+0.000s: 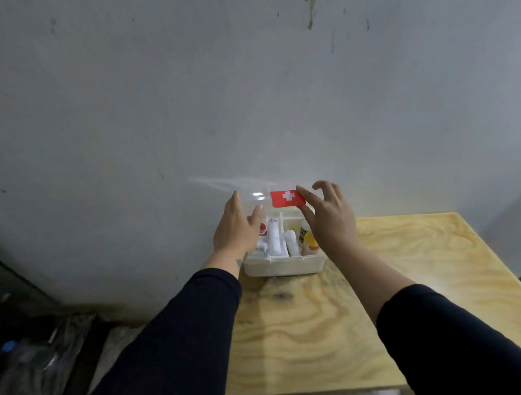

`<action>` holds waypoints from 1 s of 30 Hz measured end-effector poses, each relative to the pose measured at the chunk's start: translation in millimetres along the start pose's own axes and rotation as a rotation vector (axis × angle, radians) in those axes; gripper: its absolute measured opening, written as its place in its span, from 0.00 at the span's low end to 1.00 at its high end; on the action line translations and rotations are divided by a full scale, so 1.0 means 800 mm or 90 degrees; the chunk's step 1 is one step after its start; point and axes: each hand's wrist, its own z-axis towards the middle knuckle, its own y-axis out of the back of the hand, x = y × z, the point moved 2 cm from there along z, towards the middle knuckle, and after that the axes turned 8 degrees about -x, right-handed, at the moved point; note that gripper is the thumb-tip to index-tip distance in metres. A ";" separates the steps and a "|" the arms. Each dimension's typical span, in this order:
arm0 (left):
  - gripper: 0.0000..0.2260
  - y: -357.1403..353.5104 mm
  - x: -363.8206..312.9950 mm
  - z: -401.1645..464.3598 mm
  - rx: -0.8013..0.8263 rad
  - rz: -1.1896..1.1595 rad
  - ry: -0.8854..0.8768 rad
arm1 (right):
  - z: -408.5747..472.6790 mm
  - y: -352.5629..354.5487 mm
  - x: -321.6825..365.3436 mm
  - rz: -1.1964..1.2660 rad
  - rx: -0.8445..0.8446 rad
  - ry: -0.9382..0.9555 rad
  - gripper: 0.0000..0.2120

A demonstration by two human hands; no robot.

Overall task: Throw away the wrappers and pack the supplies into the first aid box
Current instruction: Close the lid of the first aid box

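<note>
Two arms in dark sleeves reach forward over the desk (pixel 380 281) toward the box (pixel 283 266), which sits at the desk's far left corner against the wall (pixel 156 112). The left hand (pixel 235 229) is raised at the box's left side, palm turned inward, fingers straight and together, thumb spread; it touches the left edge of the clear lid (pixel 253 197), which stands tilted up over the box. The right hand (pixel 330 217) is at the lid's right side, thumb and forefinger pinched on the edge beside the red label (pixel 287 198) with its white cross, the other fingers curled loosely above. Inside the open box's compartments lie a white roll (pixel 273 234), a white bottle (pixel 291 241) and a yellow-capped item (pixel 310 238), part hidden by the right hand.
</note>
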 end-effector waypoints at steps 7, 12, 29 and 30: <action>0.35 -0.039 0.036 -0.068 -0.016 -0.011 0.013 | -0.088 -0.007 -0.011 0.016 -0.038 0.046 0.14; 0.37 -0.059 0.061 -0.095 0.022 0.005 0.019 | -0.131 -0.022 -0.013 0.013 0.078 0.051 0.11; 0.35 -0.075 0.030 -0.028 0.150 0.420 -0.281 | -0.073 -0.062 -0.020 -0.103 0.409 0.120 0.38; 0.35 -0.077 0.030 -0.023 0.142 0.428 -0.285 | -0.070 -0.066 -0.021 -0.103 0.407 0.118 0.38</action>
